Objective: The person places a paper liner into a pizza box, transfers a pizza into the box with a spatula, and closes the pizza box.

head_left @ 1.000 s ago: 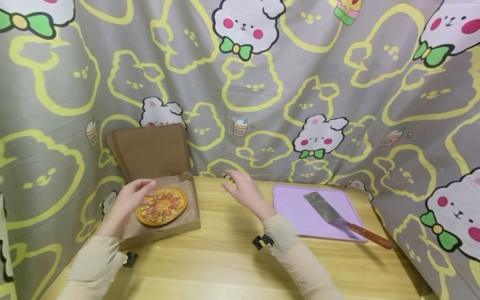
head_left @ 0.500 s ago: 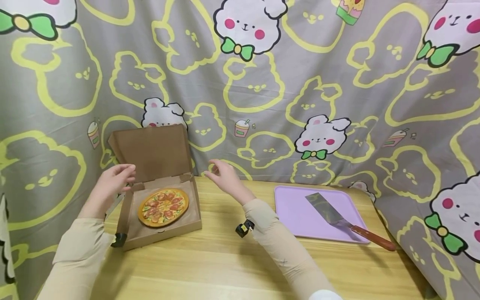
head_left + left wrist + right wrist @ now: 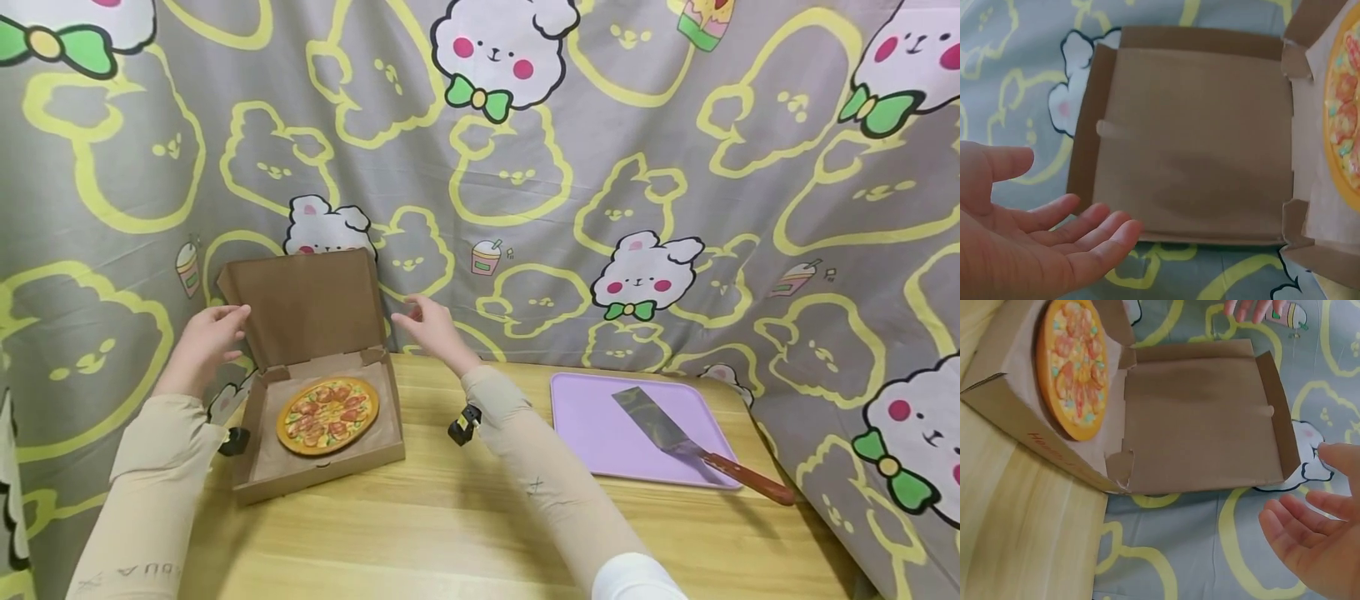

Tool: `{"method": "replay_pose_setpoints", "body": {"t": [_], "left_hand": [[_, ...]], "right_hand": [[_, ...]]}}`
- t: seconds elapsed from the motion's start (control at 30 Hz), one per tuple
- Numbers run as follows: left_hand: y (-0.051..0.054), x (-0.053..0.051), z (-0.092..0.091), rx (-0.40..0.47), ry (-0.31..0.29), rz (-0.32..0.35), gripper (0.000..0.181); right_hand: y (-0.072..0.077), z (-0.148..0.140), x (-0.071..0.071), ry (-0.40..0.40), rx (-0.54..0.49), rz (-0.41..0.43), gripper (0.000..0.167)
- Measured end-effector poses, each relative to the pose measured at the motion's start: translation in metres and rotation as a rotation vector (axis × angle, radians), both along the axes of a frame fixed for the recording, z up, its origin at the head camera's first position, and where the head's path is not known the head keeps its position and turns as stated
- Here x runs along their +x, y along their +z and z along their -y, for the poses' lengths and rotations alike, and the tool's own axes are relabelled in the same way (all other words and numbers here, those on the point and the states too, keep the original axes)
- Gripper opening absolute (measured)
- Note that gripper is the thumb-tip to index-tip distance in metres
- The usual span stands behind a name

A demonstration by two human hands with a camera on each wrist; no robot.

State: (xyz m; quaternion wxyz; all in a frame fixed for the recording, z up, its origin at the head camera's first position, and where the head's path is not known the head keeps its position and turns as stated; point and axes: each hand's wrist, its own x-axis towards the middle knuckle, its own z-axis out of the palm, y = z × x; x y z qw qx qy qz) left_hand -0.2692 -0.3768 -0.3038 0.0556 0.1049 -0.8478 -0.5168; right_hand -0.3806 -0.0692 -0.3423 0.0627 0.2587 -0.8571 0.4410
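Note:
An open cardboard pizza box [image 3: 322,477] stands on the left of the table, its lid [image 3: 307,304] tilted up against the curtain. Inside lies a whole pizza [image 3: 327,417] with an orange-yellow rim, on brown paper. My left hand [image 3: 204,343] is raised by the lid's left edge, thumb apart from relaxed fingers, holding nothing. To the right of the lid hovers my right hand [image 3: 437,329], its fingers [image 3: 1291,525] loosely extended and holding nothing. In the right wrist view a gap shows between each hand and the lid.
A lilac tray [image 3: 581,429] lies at the right of the wooden table [image 3: 420,533]. Across it rests a spatula [image 3: 660,425], its wooden handle reaching past the tray's edge. A patterned curtain [image 3: 525,250] hangs behind and at both sides.
My left hand has moved from over the pizza out to the left and up beside the lid. My right hand has moved left and up towards the lid. Box, pizza and spatula stay put.

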Motion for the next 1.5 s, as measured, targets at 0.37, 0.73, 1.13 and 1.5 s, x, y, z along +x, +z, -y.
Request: {"method": "replay_pose_setpoints", "body": {"t": [0.37,0.73,1.13,1.5], "left_hand": [[0.009,-0.028,0.019,0.020,0.091,0.029,0.082],[0.009,-0.049,0.021,0.109,0.162,0.029,0.083],[0.000,-0.063,0.020,0.122,0.212,0.022,0.082],[-0.005,-0.068,0.025,0.138,0.255,0.001,0.079]], "right_hand": [[0.012,0.024,-0.030,-0.065,-0.092,0.062,0.047],[0.010,0.037,-0.045,-0.003,-0.115,0.169,0.056],[0.003,0.054,-0.061,0.140,-0.201,0.314,0.075],[0.000,0.072,-0.067,0.178,-0.267,0.405,0.079]]}}
